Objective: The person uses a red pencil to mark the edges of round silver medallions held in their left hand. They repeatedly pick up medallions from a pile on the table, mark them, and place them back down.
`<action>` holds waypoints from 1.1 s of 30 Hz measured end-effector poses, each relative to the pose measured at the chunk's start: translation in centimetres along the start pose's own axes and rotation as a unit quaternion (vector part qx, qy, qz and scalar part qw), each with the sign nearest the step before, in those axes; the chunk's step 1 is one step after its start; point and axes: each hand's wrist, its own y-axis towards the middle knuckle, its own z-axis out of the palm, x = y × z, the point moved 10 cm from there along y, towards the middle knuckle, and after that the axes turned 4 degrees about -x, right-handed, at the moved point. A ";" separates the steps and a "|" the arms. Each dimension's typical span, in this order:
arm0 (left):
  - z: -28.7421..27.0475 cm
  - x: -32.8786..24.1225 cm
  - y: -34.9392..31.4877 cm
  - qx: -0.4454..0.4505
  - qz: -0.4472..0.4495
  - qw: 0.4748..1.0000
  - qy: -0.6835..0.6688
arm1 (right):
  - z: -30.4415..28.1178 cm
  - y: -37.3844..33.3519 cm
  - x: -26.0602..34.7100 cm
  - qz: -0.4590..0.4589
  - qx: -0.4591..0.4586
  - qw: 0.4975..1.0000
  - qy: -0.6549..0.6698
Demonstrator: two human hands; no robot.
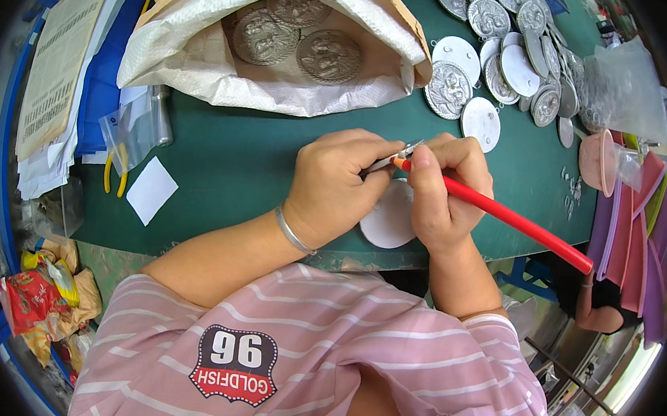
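My right hand (444,189) grips a red-handled tool (520,223) whose thin metal tip (394,159) points left toward my left hand (339,180). My left hand's fingers close around that tip and press on a pale round disc (388,221) lying on the green table mat (246,168). The disc is partly hidden under both hands. A silver bangle (294,231) sits on my left wrist.
An open sack (208,70) at the back holds embossed silver round plaques (328,55). Several more plaques and white discs (493,50) lie at the back right. Yellow-handled pliers (114,171), a white card (151,190), papers on the left, pink sheets (632,226) on the right.
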 end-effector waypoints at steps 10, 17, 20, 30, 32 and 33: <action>1.0 3.1 -0.2 0.018 -0.161 0.942 -0.293 | -4.0 -0.1 -3.6 0.075 -0.092 0.965 0.234; 0.6 3.1 0.1 -0.014 -0.170 0.862 -0.477 | -2.0 -0.1 -2.7 0.060 -0.044 0.981 0.178; 0.4 2.4 0.3 -0.009 -0.145 0.889 -0.435 | -2.5 0.0 -2.2 0.014 -0.055 0.980 0.191; -0.1 -1.2 0.6 0.047 0.102 0.989 -0.099 | -2.0 0.1 -1.2 -0.041 -0.014 0.991 0.126; -0.5 0.1 0.7 0.032 0.037 0.981 -0.186 | -1.1 0.4 -1.5 -0.011 0.008 0.992 0.126; -0.4 0.4 0.7 0.022 0.011 0.969 -0.244 | -1.5 0.3 -2.0 0.026 -0.019 0.990 0.139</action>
